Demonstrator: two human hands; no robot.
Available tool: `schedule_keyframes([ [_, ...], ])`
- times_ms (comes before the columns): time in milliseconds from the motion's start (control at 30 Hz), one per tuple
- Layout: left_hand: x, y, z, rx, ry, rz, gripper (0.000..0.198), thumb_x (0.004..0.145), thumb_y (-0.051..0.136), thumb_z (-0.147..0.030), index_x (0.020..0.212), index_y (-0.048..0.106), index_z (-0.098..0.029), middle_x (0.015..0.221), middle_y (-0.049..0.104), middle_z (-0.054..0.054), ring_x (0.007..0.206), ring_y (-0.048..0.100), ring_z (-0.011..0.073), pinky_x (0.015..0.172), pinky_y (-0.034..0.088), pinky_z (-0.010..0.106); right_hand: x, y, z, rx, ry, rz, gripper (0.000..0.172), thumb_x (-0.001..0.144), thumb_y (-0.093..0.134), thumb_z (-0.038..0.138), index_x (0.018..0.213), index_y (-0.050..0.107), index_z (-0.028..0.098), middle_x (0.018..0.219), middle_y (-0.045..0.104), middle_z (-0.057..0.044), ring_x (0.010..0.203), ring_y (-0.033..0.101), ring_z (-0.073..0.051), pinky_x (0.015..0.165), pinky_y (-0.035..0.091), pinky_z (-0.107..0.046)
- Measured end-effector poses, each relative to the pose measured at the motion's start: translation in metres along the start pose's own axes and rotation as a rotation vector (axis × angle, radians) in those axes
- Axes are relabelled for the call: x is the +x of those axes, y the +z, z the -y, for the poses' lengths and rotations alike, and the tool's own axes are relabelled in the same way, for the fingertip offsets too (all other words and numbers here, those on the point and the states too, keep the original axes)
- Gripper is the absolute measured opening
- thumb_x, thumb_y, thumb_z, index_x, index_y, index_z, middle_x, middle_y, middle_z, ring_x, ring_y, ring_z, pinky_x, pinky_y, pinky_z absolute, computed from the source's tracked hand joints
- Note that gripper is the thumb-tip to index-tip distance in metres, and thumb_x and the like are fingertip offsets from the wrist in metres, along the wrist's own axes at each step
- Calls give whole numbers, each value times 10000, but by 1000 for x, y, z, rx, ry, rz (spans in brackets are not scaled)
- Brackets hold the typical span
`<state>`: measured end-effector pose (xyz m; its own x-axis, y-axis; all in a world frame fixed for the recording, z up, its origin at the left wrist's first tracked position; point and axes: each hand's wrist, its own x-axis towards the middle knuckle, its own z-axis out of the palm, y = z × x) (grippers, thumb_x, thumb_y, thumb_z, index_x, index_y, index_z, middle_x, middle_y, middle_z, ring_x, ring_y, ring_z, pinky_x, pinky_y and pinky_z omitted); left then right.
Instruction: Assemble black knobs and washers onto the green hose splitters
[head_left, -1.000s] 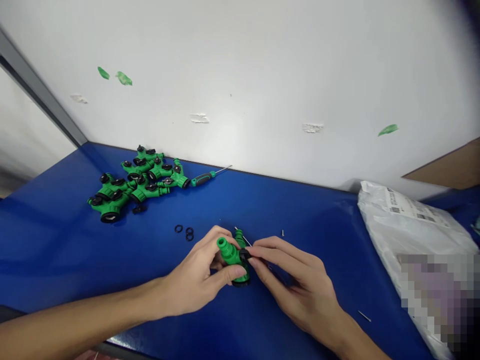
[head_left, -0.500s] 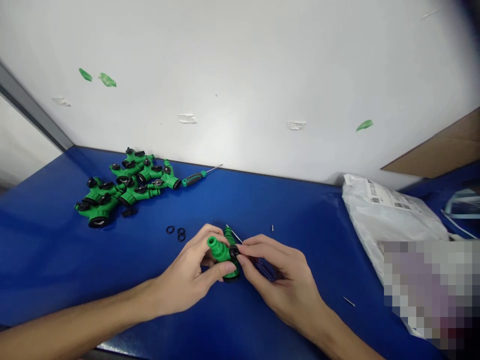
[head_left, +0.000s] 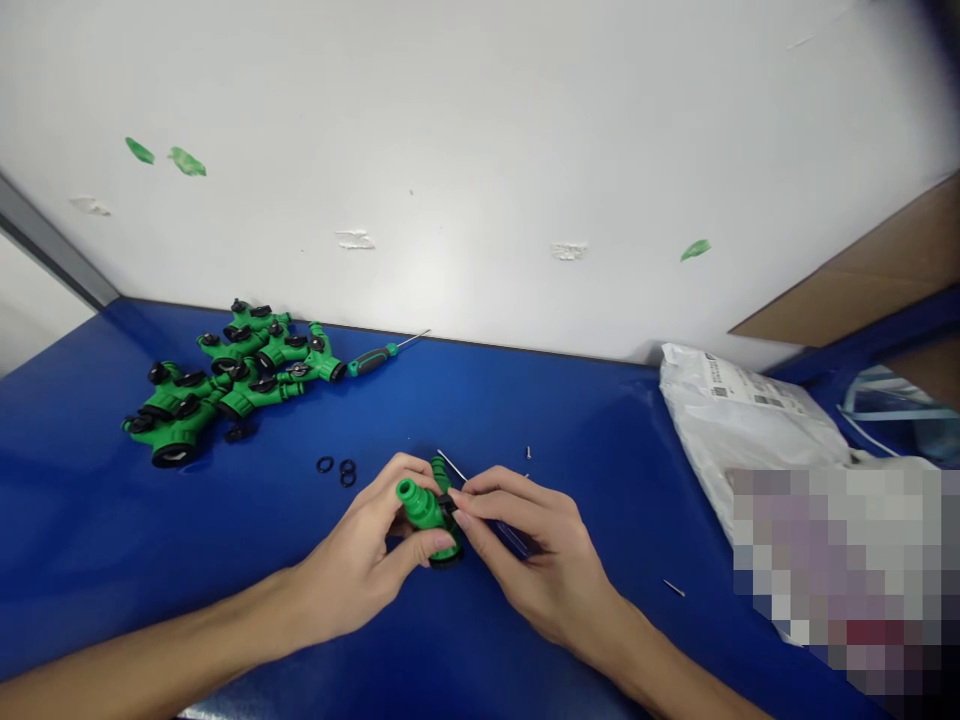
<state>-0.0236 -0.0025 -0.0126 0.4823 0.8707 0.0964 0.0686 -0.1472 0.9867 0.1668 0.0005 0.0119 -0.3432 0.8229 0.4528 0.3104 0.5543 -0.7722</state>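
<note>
My left hand (head_left: 375, 560) is closed around a green Y-shaped hose splitter (head_left: 421, 508), with one ribbed spout tilted up and toward me. My right hand (head_left: 536, 545) pinches a small black valve knob (head_left: 448, 508) between thumb and fingers, against the splitter's side. Behind the right hand lies a screwdriver (head_left: 514, 538) with a bluish handle, partly hidden; its thin shaft shows beside the splitter. Several black rubber rings (head_left: 347, 472) rest on the blue table left of my hands. Beyond them lies a loose black knob (head_left: 240, 433).
Several green splitters (head_left: 244, 390) with black knobs are grouped at the back left. A green-and-black screwdriver (head_left: 373, 358) lies beside them. Small screws (head_left: 529, 453) (head_left: 673, 588) are scattered to the right. A white plastic bag (head_left: 697, 410) stands on the right, before cardboard (head_left: 862, 275).
The whole view has shifted, so most things appear farther left. Both hands keep their hold, the right fingers still on the black knob at the splitter.
</note>
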Motion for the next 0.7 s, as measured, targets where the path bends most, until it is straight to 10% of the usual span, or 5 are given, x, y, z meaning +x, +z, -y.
schedule_keyframes([
  [300, 0, -1, -3, 120, 75, 5, 62, 959, 563, -254, 1000, 575, -209, 1072, 479, 50, 884, 543, 156, 726, 512, 275, -1, -5, 5, 21, 31, 23, 128, 880, 654, 153, 901, 774, 193, 813, 717, -53, 662, 673, -144, 606, 563, -260],
  [700, -3, 1, -1, 123, 116, -34, 115, 939, 595, -200, 1039, 546, -231, 1080, 489, 30, 893, 574, 152, 785, 530, 317, -1, 4, 8, 412, 429, 13, 131, 847, 714, 261, 751, 762, 187, 641, 692, -12, 548, 626, -112, 529, 543, -211],
])
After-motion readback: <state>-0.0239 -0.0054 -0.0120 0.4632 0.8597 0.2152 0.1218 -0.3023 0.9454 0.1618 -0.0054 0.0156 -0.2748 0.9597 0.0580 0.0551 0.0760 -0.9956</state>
